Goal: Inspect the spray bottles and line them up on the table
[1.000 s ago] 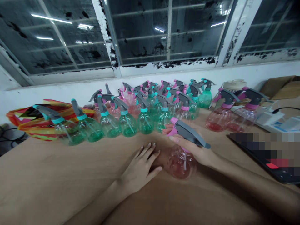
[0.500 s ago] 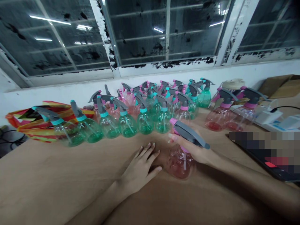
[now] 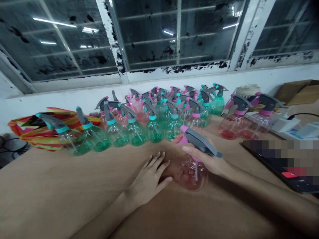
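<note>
A clear pink spray bottle (image 3: 190,174) stands on the wooden table (image 3: 62,186) in front of me, its grey and pink trigger head pointing left. My right hand (image 3: 205,157) is wrapped around the neck below that head, the thumb across the near side and fingertips by the pink trigger. My left hand (image 3: 149,177) lies flat on the table just left of the bottle, fingers spread and holding nothing. Beyond my hands runs a front row of green spray bottles (image 3: 136,132) with grey heads and turquoise collars.
More pink and green bottles (image 3: 159,103) crowd behind the row. Two pink spray bottles (image 3: 229,127) stand at the right, near a white plug adapter (image 3: 285,122) and a cardboard box (image 3: 302,93). A dark tablet-like device (image 3: 276,172) lies right; a striped orange bag (image 3: 32,132) lies left.
My right thumb and fingers have shifted around the pink bottle's neck and trigger. The bottle stays in place, and my left hand has not moved.
</note>
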Motion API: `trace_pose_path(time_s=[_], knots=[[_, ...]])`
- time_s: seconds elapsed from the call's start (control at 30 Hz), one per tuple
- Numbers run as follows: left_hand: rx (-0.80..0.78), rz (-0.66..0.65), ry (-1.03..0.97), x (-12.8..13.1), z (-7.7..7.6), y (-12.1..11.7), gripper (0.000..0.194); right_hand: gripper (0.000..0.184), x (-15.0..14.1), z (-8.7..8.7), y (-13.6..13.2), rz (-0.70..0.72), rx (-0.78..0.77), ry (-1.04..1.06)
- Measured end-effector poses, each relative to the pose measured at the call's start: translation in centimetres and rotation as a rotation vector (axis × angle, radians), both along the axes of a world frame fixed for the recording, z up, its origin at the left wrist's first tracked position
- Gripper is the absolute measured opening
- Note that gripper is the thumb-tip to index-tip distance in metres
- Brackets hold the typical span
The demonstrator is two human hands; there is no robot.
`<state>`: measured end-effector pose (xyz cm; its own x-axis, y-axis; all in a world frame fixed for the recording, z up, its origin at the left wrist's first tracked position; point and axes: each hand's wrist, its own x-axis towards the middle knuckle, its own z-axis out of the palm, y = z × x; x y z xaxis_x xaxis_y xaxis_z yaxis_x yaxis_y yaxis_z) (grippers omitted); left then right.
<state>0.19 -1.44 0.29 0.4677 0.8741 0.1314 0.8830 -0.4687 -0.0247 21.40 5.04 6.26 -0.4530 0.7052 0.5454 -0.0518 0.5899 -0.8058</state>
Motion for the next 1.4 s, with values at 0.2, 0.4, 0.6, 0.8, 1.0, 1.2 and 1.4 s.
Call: trace_pose_path(time_s=[0.2, 0.4, 0.6, 0.8, 1.0, 1.2, 1.4], knots=[[0.013, -0.002, -0.021, -0.1, -0.3, 0.0, 0.054, 0.036, 0.1, -0.6, -0.3, -0.11, 0.066, -0.018], [0.002, 0.0, -0.018, -0.1, -0.2, 0.0, 0.055, 0.039, 0.3, -1.4, 0.0, -0.205, 0.057, -0.016], [0.007, -0.004, -0.038, -0.1, -0.3, 0.0, 0.054, 0.056, 1.7, -1.6, -0.1, -0.278, 0.064, -0.084], [0.023, -0.004, -0.037, -0.1, -0.3, 0.0, 0.054, 0.051, 2.5, -2.1, -1.7, -0.326, 0.101, -0.238], [0.015, 0.006, -0.045, 0.0, -0.2, 0.0, 0.054, 0.035, 4.8, -1.4, -2.4, -0.418, 0.013, -0.428], [-0.002, 0.003, -0.082, 0.0, 0.0, 0.1, 0.053, 0.035, 10.2, -2.3, 1.6, -0.568, 0.049, -0.469], [-0.015, 0.003, -0.104, -0.1, 0.2, 0.2, 0.053, 0.04, 13.1, -3.2, 5.3, -0.774, 0.069, -0.363]])
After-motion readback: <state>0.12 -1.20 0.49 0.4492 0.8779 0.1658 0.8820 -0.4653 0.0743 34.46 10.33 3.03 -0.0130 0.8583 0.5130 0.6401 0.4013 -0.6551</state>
